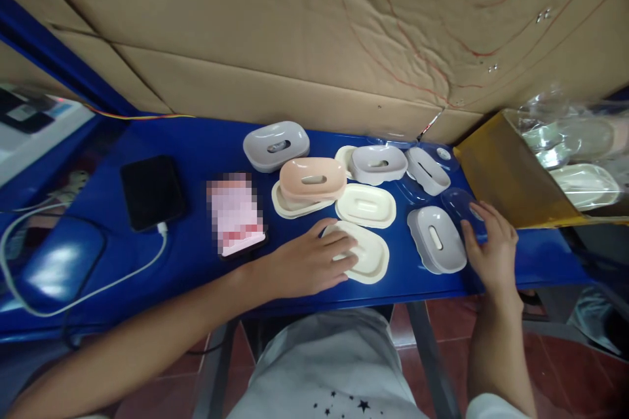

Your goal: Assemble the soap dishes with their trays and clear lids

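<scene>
Head camera view: a pale grey shirt printed with dark stars point(334, 366) stands at the front edge of a glossy blue worktop point(403, 280). Near the middle of that edge, the left hand point(312, 262) lies over a shallow cream oval plastic tray point(371, 255), its fingers spread across the left part; whether they grip it, I cannot tell. To the right, also near the front edge, sits a light grey oval plastic dish with a slot point(449, 250). Just beside it, the right hand point(491, 245) reaches over a clear oval plastic lid point(457, 201), thumb and forefinger parted; whether they pinch the lid is unclear.

Beyond the tray lies a second cream oval tray point(366, 205). Left of that, a glossy peach oval dish with a slot point(313, 190) rests above another cream piece point(297, 208). Toward the left edge are a phone with a blurred-out screen point(238, 213) and a black square device point(151, 193) with a white cable point(147, 265).

Along the back edge stand three more light grey slotted dishes point(276, 145), the rightmost tilted. An open brown cardboard box point(506, 180) occupies the right end, holding plastic-wrapped pieces point(587, 186). Behind everything rises a brown cardboard sheet point(221, 33).
</scene>
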Demonstrator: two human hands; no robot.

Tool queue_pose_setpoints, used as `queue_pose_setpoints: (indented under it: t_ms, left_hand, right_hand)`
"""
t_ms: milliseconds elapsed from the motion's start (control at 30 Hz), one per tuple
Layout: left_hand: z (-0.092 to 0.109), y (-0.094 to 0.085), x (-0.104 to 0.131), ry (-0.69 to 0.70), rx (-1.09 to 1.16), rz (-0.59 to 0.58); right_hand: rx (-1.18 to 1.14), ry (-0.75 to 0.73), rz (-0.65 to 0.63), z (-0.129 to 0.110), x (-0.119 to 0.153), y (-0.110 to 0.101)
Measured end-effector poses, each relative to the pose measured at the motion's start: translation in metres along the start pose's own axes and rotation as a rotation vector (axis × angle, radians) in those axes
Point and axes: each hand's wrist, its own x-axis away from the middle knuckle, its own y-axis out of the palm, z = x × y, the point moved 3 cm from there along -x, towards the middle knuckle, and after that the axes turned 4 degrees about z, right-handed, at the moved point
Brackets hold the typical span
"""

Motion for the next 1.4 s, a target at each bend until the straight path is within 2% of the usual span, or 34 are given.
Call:
queue_pose_setpoints:
  t_ms: [67, 100, 200, 300, 500, 567, 667, 800, 867, 933, 1033, 1100, 1167, 1233, 1300, 1367, 1400]
  left_hand:
    - [0.0, -0.001, 0.0, 0.002, -0.016, -0.008]
    - [-0.001, -0.002, 0.0, 0.003, -0.022, -0.013]
    - [-0.001, -0.001, 0.0, -0.002, -0.027, -0.02]
    - [-0.001, 0.0, 0.0, -0.013, -0.007, -0.019]
    - [-0.002, -0.001, -0.001, -0.026, 0.016, -0.01]
    - [-0.002, -0.001, -0.002, -0.018, 0.012, -0.007]
    - [-0.001, -0.003, -0.002, 0.005, 0.001, 0.029]
    - [-0.004, -0.01, -0.002, -0.036, -0.035, 0.101]
    - [-0.01, -0.012, -0.001, -0.087, -0.068, 0.127]
    - [-0.016, -0.013, -0.001, -0.148, -0.108, 0.141]
    - [-0.024, -0.008, -0.002, -0.235, -0.168, 0.144]
    - [-0.026, -0.003, -0.002, -0.283, -0.2, 0.146]
    - [-0.027, 0.001, -0.002, -0.321, -0.212, 0.147]
    - [-0.027, 0.002, -0.001, -0.321, -0.188, 0.141]
    - [-0.029, -0.003, 0.0, -0.3, -0.141, 0.138]
    - [-0.035, -0.014, 0.002, -0.341, -0.124, 0.167]
    - [-0.04, -0.022, 0.004, -0.4, -0.134, 0.193]
  right_hand:
    - [0.043, -0.034, 0.049, -0.013, 0.007, -0.004]
    - [0.03, -0.066, 0.029, -0.022, 0.013, -0.007]
    - [0.008, -0.197, -0.137, -0.055, 0.033, -0.009]
    - [0.066, -0.264, -0.192, -0.077, 0.045, -0.007]
    - [-0.094, -0.291, -0.268, -0.09, 0.043, -0.007]
    - [-0.152, -0.285, -0.25, -0.091, 0.039, -0.01]
    - [-0.126, -0.265, -0.15, -0.083, 0.026, -0.009]
    - [0.064, -0.141, -0.056, -0.041, -0.014, 0.004]
    - [0.109, -0.08, -0.05, -0.014, -0.038, 0.013]
    - [0.132, -0.069, -0.127, 0.006, -0.058, 0.024]
    - [0.141, -0.094, -0.19, 0.01, -0.079, 0.033]
    - [0.101, -0.164, -0.167, -0.009, -0.083, 0.032]
    - [0.021, -0.285, -0.173, -0.044, -0.076, 0.028]
    - [-0.055, -0.428, -0.271, -0.086, -0.058, 0.022]
    - [-0.13, -0.606, -0.433, -0.126, -0.033, 0.016]
    - [-0.174, -0.681, -0.538, -0.149, -0.009, 0.011]
    - [-0.184, -0.681, -0.554, -0.152, 0.0, 0.01]
